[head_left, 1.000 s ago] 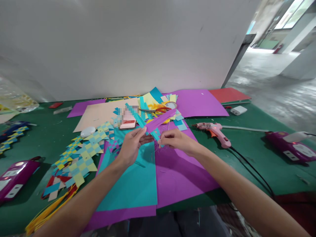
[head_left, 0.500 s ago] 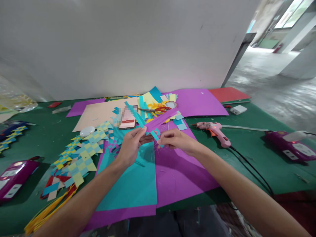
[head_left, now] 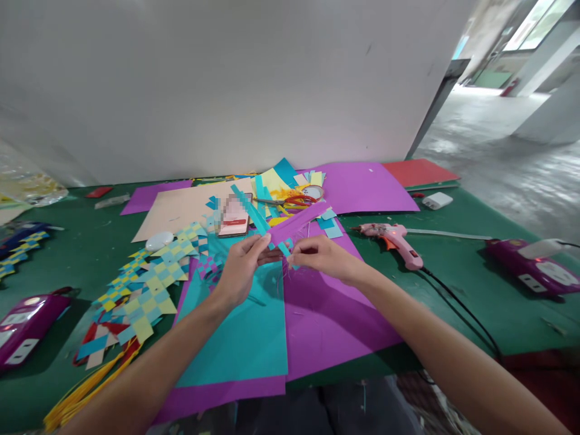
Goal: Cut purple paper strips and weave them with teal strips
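My left hand [head_left: 242, 263] pinches crossed paper strips between thumb and fingers. A teal strip [head_left: 251, 209] slants up to the left from the crossing, and purple strips [head_left: 299, 221] slant up to the right. My right hand [head_left: 317, 258] is closed at the short lower ends of the strips, thumb and forefinger pinched on the teal end. Thin glue-like threads hang near those fingertips. Both hands are held above a teal sheet [head_left: 235, 338] and a purple sheet [head_left: 335, 320].
A pink glue gun [head_left: 394, 238] with a black cord lies right. Scissors [head_left: 299, 200], a tape roll [head_left: 313, 192] and a phone [head_left: 236, 220] lie behind my hands. Woven paper pieces [head_left: 154, 278] lie left, between purple power strips [head_left: 31, 326] [head_left: 530, 266] at either side.
The hands stay almost in place. The purple strips have tilted slightly lower at their right end, and the teal strip has shifted slightly to the right.
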### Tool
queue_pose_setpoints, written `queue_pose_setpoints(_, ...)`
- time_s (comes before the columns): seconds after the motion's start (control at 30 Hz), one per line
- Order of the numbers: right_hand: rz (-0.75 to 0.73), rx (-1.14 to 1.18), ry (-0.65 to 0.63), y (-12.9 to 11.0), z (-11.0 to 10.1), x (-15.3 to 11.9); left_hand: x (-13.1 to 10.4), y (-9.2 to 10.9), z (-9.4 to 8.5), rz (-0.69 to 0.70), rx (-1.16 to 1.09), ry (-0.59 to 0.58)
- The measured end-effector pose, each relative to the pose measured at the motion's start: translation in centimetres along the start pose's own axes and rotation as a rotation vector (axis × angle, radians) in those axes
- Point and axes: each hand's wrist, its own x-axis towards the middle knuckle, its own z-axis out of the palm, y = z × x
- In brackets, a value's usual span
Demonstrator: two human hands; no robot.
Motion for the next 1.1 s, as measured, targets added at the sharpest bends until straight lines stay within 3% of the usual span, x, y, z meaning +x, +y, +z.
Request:
queue_pose_setpoints(0.1,-0.104,-0.141,0.030,0.3,0.3,0.0,0.0,0.0,-0.1,0.021,0.030,-0.018)
queue_pose_setpoints(0.43,-0.216,-0.395,0.195,0.6,0.4,0.0,0.1,0.3,-0.1,0.047,0.030,0.079)
queue_pose_setpoints(1.1,-0.348,-0.579,0.247,1.5,0.7,0.2,0.5,-0.1,-0.5,0.136,0.105,0.091)
